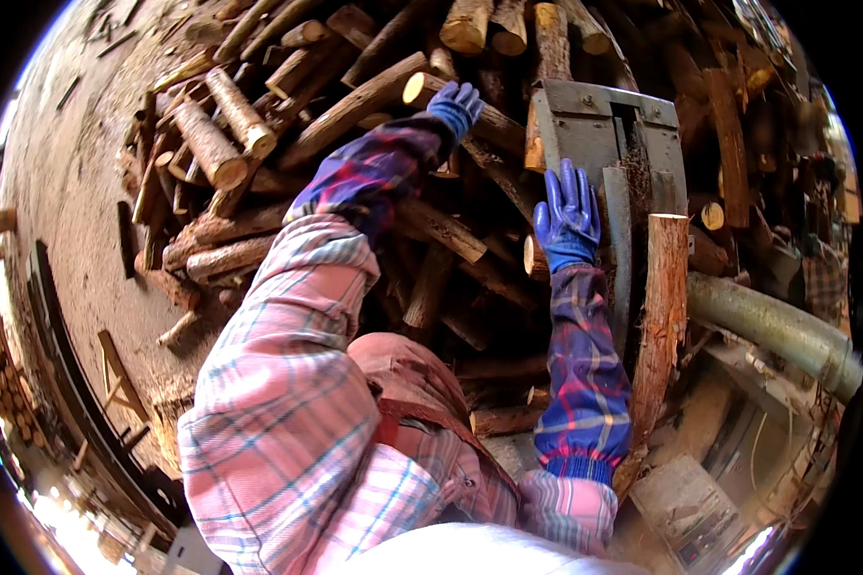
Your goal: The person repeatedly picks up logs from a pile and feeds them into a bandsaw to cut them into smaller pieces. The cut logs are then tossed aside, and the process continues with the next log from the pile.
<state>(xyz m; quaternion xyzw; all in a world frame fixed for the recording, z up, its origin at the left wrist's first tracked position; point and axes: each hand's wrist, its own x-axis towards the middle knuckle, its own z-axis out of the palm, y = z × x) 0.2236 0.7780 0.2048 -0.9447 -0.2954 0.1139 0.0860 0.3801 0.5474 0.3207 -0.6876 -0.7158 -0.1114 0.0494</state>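
Observation:
My left hand [457, 107], in a blue glove, reaches out over the log pile with its fingers stretched. It lies on or just above a log [494, 125] with a pale cut end; contact is hard to tell. My right hand [568, 218], in a blue-purple coated glove, is flat with fingers extended at the left edge of a grey metal machine housing [585, 105]. Neither palm shows, and I see nothing held. A long barked log [665, 307] lies to the right of my right forearm, beside an upright metal plate [619, 240].
Cut logs [211, 144] are heaped at the far side and left, many at odd angles. A thick metal pipe [777, 326] runs off to the right. A dusty box [686, 508] sits at the lower right. Bare ground [77, 192] stretches along the left, with a wooden frame [123, 379].

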